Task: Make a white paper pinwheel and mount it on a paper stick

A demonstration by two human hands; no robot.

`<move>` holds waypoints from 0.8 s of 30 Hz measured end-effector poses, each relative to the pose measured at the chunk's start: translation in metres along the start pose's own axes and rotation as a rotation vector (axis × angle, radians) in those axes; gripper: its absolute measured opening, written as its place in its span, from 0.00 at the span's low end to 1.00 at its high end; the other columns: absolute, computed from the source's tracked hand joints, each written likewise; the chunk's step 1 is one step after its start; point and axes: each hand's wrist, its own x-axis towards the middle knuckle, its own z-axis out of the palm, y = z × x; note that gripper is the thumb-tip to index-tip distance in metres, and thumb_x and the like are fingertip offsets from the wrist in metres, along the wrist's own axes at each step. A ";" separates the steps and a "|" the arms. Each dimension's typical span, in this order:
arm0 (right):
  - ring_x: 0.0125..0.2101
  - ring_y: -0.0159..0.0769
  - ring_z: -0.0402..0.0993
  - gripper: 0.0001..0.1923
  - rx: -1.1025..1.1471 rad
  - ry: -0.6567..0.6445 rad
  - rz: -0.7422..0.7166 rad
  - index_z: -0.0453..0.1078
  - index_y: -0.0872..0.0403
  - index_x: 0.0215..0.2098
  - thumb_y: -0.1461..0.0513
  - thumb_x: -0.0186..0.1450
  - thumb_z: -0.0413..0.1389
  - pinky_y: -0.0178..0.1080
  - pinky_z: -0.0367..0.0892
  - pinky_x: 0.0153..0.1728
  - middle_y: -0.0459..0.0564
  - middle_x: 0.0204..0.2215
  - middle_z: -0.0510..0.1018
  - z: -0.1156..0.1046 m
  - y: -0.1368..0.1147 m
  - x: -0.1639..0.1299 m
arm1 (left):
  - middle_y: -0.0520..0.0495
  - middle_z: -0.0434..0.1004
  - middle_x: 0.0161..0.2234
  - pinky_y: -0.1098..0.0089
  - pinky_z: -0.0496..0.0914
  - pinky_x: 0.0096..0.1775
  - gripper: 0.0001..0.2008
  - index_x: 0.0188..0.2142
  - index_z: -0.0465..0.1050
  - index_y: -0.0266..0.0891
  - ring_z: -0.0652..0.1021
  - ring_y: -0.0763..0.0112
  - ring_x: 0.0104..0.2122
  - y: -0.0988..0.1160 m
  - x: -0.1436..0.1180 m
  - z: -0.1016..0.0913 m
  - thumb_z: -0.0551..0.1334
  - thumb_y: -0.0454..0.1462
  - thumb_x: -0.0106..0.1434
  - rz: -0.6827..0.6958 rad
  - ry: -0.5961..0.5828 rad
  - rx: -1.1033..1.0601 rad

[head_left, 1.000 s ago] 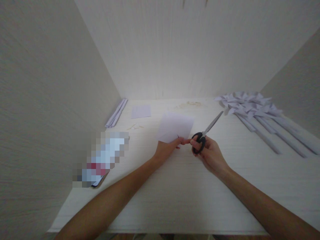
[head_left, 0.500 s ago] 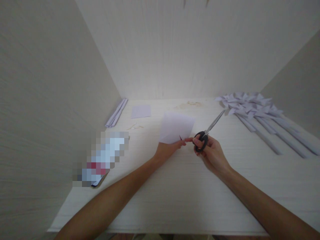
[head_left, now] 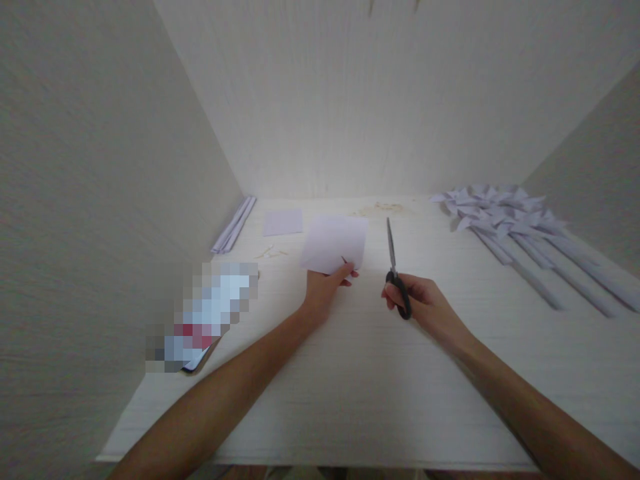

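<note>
My left hand [head_left: 325, 288] pinches the near edge of a white square sheet of paper [head_left: 334, 243] and holds it just above the pale wooden table [head_left: 350, 373]. My right hand [head_left: 423, 303] grips black-handled scissors [head_left: 395, 270] by the loops. Their closed blades point away from me, a little to the right of the sheet and apart from it.
A pile of folded paper pinwheels on long paper sticks [head_left: 505, 217] lies at the back right. A smaller paper square [head_left: 283, 221] and folded paper strips [head_left: 233, 224] lie at the back left. A blurred flat object [head_left: 203, 320] rests at the left. Walls enclose three sides.
My left hand shifted the sheet to the left and slightly farther away. The scissors swung from pointing up-right to pointing straight away from me, and the two hands moved apart.
</note>
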 end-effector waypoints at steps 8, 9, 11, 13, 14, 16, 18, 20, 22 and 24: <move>0.15 0.25 0.53 0.23 -0.141 -0.178 0.083 0.57 0.55 0.15 0.46 0.55 0.47 0.32 0.48 0.17 0.42 0.13 0.60 -0.003 0.000 -0.001 | 0.51 0.70 0.23 0.79 0.62 0.18 0.08 0.24 0.69 0.35 0.71 0.78 0.20 0.000 0.005 -0.003 0.64 0.36 0.44 -0.018 0.110 -0.076; 0.15 0.25 0.53 0.23 -0.160 -0.186 0.090 0.57 0.55 0.15 0.46 0.55 0.47 0.32 0.47 0.17 0.42 0.12 0.60 -0.002 0.001 -0.001 | 0.51 0.70 0.23 0.79 0.62 0.18 0.08 0.24 0.69 0.35 0.71 0.78 0.20 0.000 0.005 -0.003 0.64 0.36 0.44 -0.021 0.118 -0.071; 0.14 0.24 0.52 0.24 -0.185 -0.196 0.109 0.57 0.56 0.14 0.46 0.55 0.47 0.32 0.47 0.16 0.42 0.12 0.60 -0.001 0.005 0.000 | 0.51 0.70 0.23 0.78 0.62 0.19 0.08 0.24 0.69 0.34 0.71 0.78 0.20 0.000 0.005 -0.004 0.64 0.36 0.44 -0.023 0.126 -0.072; 0.14 0.24 0.52 0.24 -0.190 -0.200 0.124 0.57 0.56 0.14 0.46 0.55 0.47 0.32 0.47 0.16 0.42 0.11 0.60 0.000 0.008 0.001 | 0.51 0.70 0.22 0.78 0.62 0.19 0.08 0.24 0.69 0.34 0.70 0.78 0.20 -0.001 0.005 -0.004 0.64 0.36 0.43 -0.025 0.140 -0.080; 0.14 0.24 0.52 0.24 -0.194 -0.201 0.128 0.57 0.56 0.13 0.45 0.55 0.47 0.32 0.47 0.16 0.42 0.11 0.60 0.001 0.010 0.002 | 0.51 0.69 0.22 0.79 0.62 0.19 0.08 0.23 0.69 0.34 0.70 0.79 0.20 -0.001 0.005 -0.003 0.64 0.36 0.43 -0.027 0.152 -0.083; 0.13 0.24 0.52 0.25 -0.208 -0.202 0.135 0.57 0.56 0.13 0.45 0.55 0.47 0.32 0.47 0.16 0.42 0.10 0.60 0.002 0.013 0.003 | 0.51 0.69 0.21 0.79 0.61 0.18 0.07 0.23 0.69 0.33 0.69 0.79 0.20 -0.001 0.005 -0.003 0.64 0.35 0.43 -0.029 0.167 -0.088; 0.13 0.24 0.52 0.25 -0.213 -0.215 0.139 0.57 0.56 0.12 0.45 0.55 0.47 0.32 0.47 0.16 0.42 0.10 0.60 0.001 0.015 0.003 | 0.51 0.69 0.21 0.79 0.61 0.18 0.07 0.23 0.69 0.33 0.69 0.80 0.20 -0.001 0.005 -0.003 0.63 0.35 0.43 -0.022 0.170 -0.094; 0.13 0.25 0.52 0.25 -0.202 -0.246 0.153 0.57 0.55 0.12 0.46 0.55 0.47 0.32 0.47 0.15 0.42 0.09 0.60 0.000 0.017 0.003 | 0.51 0.69 0.22 0.79 0.61 0.18 0.07 0.24 0.69 0.33 0.70 0.79 0.20 -0.001 0.005 -0.003 0.63 0.35 0.44 -0.019 0.173 -0.093; 0.13 0.25 0.53 0.25 -0.190 -0.273 0.170 0.57 0.55 0.12 0.46 0.54 0.48 0.32 0.47 0.15 0.42 0.09 0.60 0.000 0.016 0.002 | 0.51 0.69 0.22 0.79 0.61 0.18 0.07 0.23 0.69 0.33 0.70 0.79 0.20 0.000 0.005 -0.002 0.63 0.35 0.43 -0.031 0.184 -0.092; 0.13 0.25 0.54 0.24 -0.185 -0.284 0.179 0.57 0.55 0.12 0.46 0.54 0.49 0.32 0.47 0.15 0.43 0.09 0.61 -0.001 0.015 0.001 | 0.51 0.69 0.21 0.78 0.61 0.18 0.08 0.23 0.69 0.33 0.70 0.79 0.20 0.000 0.006 -0.002 0.63 0.35 0.43 -0.046 0.192 -0.096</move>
